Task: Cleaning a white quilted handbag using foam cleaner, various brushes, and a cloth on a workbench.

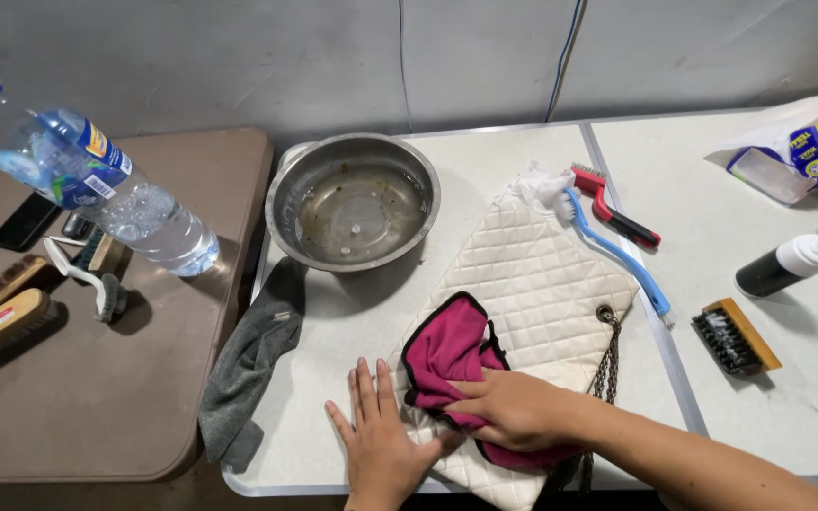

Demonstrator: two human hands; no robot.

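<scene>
While the left hand [382, 433] is lying flat, fingers spread, at the bag's [527, 284] corner, the right hand [513, 409] is pressing the cloth [447, 348] onto it, fingers together. Around: one bowl [353, 201], one sock [250, 364], two brushes [617, 246], one bottle [97, 175].

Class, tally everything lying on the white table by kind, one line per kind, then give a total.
Brushes: 3 (red, blue, wooden)
Cloths: 2 (pink, grey)
Steel bowl: 1
Quilted cream bag: 1
Pump bottle: 1
Packet: 1
Total: 9
</scene>
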